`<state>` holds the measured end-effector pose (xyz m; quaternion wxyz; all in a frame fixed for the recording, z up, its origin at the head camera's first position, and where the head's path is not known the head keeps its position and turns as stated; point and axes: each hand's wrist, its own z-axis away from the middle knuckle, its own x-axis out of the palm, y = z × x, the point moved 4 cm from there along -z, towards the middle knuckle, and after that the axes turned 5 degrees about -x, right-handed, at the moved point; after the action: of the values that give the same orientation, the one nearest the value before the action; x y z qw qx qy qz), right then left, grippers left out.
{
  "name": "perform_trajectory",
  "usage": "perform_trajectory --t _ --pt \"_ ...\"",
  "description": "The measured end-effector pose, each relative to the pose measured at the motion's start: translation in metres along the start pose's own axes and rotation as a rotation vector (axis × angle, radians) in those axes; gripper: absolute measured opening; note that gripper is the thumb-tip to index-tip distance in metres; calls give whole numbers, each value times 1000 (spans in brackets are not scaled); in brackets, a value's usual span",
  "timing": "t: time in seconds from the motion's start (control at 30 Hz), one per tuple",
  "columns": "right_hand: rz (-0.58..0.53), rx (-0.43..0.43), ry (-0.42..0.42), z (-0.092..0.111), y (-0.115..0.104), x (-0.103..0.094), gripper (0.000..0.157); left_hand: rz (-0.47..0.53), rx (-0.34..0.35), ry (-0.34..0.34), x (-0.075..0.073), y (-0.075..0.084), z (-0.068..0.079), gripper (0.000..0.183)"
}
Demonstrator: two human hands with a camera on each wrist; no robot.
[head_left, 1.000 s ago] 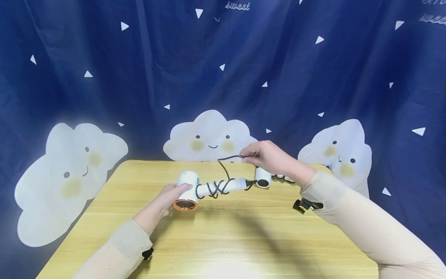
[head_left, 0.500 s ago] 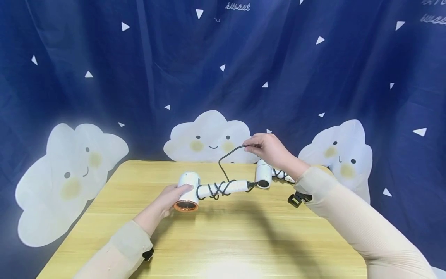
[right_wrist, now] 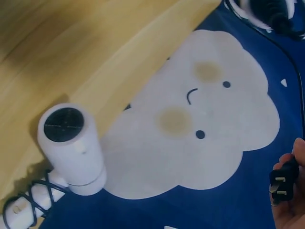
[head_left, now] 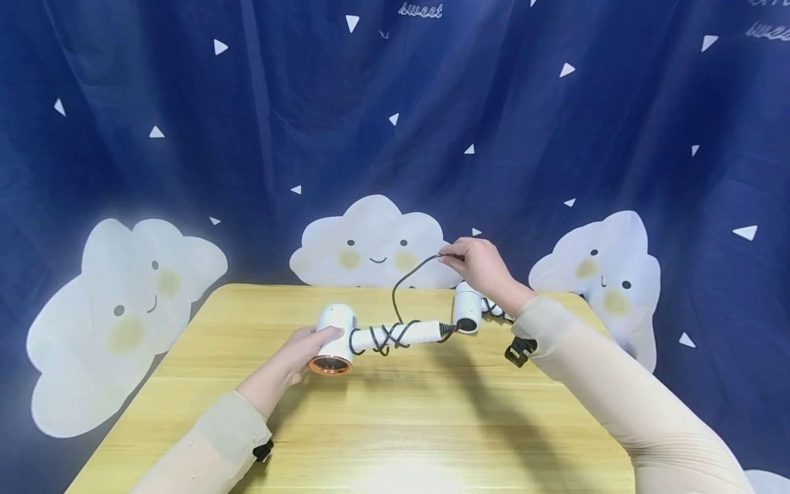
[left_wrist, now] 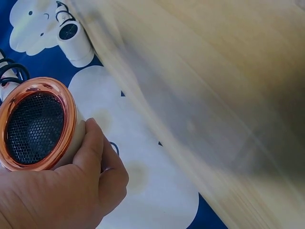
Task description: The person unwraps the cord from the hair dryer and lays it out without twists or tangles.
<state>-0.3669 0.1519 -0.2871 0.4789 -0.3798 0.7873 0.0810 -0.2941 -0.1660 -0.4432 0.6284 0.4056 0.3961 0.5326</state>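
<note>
My left hand (head_left: pixel 308 348) grips the white head of a hair dryer (head_left: pixel 336 321), thumb on top. A copper-coloured ring (left_wrist: pixel 69 109) surrounds its dark mesh grille in the left wrist view. The handle (head_left: pixel 426 331) points right, with black cord (head_left: pixel 387 336) criss-crossed round it. Above the handle, my right hand (head_left: pixel 484 264) pinches the cord's free end, which arcs up from the wrapped turns. In the right wrist view a black plug (right_wrist: pixel 281 185) with metal prongs sticks out of that hand's fingers (right_wrist: pixel 299 151).
A second white hair dryer (head_left: pixel 467 305), cord wound round its handle, lies at the back right of the wooden table (head_left: pixel 382 425). Behind the table's far edge hangs a blue curtain (head_left: pixel 370 89) with cloud prints.
My right hand has risen and shifted slightly right with the cord, so the loose length arcs higher. The left hand and the hair dryer have barely moved.
</note>
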Motion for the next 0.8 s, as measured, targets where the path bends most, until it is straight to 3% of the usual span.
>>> perform_trajectory --t 0.4,0.6,0.8 --pt "58 -25 -16 13 23 25 12 5 -6 2 -1 0 -2 56" --pt "74 -19 -55 25 30 35 12 4 10 -1 -6 2 1 58" --pt "110 -70 -82 42 34 46 9 -4 10 15 -10 1 3 58"
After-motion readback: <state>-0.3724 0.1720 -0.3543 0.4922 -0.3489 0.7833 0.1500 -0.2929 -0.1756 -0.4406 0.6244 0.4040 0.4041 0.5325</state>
